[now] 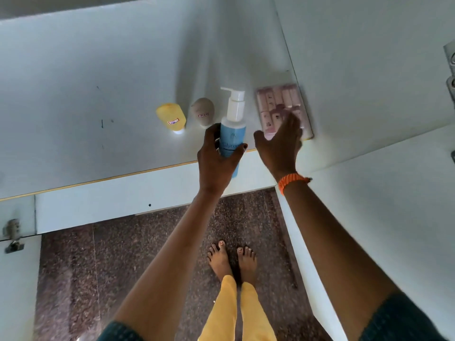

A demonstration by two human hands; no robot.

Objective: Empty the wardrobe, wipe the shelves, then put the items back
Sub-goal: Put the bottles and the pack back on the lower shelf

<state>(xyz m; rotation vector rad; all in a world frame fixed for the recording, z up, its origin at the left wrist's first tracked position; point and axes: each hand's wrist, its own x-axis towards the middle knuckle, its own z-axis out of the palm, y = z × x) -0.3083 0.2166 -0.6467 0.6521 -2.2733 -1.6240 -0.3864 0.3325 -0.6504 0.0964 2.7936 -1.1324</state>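
1. White wardrobe shelf [98, 99], a few dark specks on it, yellow trim along the front edge.
2. Left hand [218, 158]: grip curled round a blue pump bottle [232, 124], held upright at the shelf's front edge.
3. Right hand [283, 141]: fingers straight and spread, holding nothing, resting over a pink boxed set [273, 99] lying flat by the right wall of the wardrobe.
4. Standing further back on the shelf, left of the bottle: a yellow container [171, 116] and, just beside it, a beige container [203, 112].
5. Orange band [291, 182] on the right wrist.
6. Below: speckled brown stone floor [123, 254], bare feet [232, 259], yellow trousers.
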